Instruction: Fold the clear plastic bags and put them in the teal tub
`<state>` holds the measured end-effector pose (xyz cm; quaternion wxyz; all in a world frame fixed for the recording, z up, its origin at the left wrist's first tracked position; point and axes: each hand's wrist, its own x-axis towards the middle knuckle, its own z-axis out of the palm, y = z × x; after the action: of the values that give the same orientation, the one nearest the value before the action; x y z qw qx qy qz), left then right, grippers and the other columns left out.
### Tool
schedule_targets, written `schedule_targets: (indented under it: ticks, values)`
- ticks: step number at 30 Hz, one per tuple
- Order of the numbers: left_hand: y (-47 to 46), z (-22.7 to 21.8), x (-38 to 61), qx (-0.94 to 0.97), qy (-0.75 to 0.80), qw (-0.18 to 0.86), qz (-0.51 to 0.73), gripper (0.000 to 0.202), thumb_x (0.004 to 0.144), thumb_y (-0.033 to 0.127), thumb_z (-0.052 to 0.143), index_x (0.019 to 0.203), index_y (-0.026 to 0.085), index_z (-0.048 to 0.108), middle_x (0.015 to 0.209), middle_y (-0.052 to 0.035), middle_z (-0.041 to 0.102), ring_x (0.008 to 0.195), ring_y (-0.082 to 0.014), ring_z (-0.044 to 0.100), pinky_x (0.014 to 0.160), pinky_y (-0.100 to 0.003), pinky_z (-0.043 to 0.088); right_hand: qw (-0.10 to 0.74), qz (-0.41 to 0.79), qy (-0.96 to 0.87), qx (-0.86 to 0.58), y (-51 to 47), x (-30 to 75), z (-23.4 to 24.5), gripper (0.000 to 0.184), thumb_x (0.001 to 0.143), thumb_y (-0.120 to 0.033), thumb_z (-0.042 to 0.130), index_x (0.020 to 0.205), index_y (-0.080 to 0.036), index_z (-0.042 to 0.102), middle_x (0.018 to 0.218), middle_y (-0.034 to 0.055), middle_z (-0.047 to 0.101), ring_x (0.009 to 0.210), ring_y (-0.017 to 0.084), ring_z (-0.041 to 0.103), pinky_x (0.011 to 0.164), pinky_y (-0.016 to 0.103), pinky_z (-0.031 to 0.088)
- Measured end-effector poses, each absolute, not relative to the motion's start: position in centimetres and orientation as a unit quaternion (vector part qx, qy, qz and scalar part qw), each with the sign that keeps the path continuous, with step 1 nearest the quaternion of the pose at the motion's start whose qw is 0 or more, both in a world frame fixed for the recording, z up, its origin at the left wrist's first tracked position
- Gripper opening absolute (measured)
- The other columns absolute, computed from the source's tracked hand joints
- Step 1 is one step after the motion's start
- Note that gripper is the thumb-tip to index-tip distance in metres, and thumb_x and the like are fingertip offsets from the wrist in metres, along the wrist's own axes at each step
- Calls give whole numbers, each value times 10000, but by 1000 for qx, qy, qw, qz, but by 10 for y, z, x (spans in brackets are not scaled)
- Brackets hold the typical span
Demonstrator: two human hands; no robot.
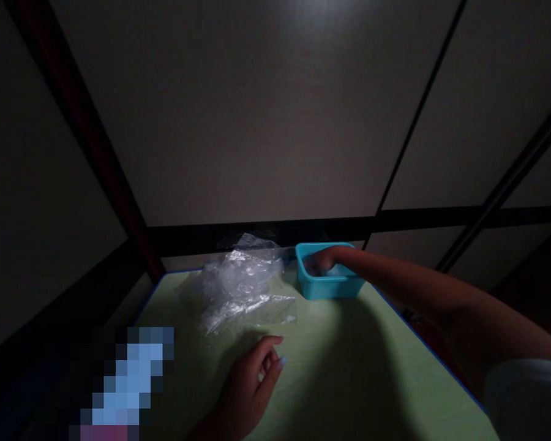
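Observation:
My left hand (257, 380) is just above the near part of the green tabletop (321, 367). Its fingers are loosely curled, with a gap between thumb and forefinger, and nothing shows in it. My right hand (325, 260) reaches down into a turquoise plastic basket (333, 288) at the far right of the table. The fingers are inside the basket, dim and partly hidden, so their grip is unclear. Something pale and clear (333, 270) lies beside them in the basket. Crumpled clear plastic bags (243, 282) lie in a heap to the left of the basket.
Behind the table's far edge stand large pale panels (266, 122) with dark strips between them. A blurred-out blue patch (135, 373) covers the lower left. A dark shadow falls across the tabletop below the basket.

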<state>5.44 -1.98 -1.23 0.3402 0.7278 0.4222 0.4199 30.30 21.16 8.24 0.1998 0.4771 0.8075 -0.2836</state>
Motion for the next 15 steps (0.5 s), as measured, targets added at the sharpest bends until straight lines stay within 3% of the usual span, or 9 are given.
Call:
schedule_targets:
  ticks: [9, 15]
  values:
    - [-18, -13, 54, 728, 418, 337, 427, 267, 900, 304, 509, 1107, 200, 642, 726, -18, 630, 655, -148, 610, 622, -235, 497, 210, -319, 778, 499, 216, 303, 93, 311, 930, -335, 584, 1185, -157, 576, 1134, 74, 619, 934, 194, 632, 792, 394, 549]
    - [-19, -11, 55, 725, 416, 352, 422, 291, 909, 338, 491, 1120, 197, 633, 732, -25, 628, 663, -153, 607, 611, -240, 490, 112, -312, 789, 518, 220, 308, 111, 376, 854, -70, 537, 1223, -125, 589, 988, 102, 693, 850, 209, 682, 729, 306, 529]
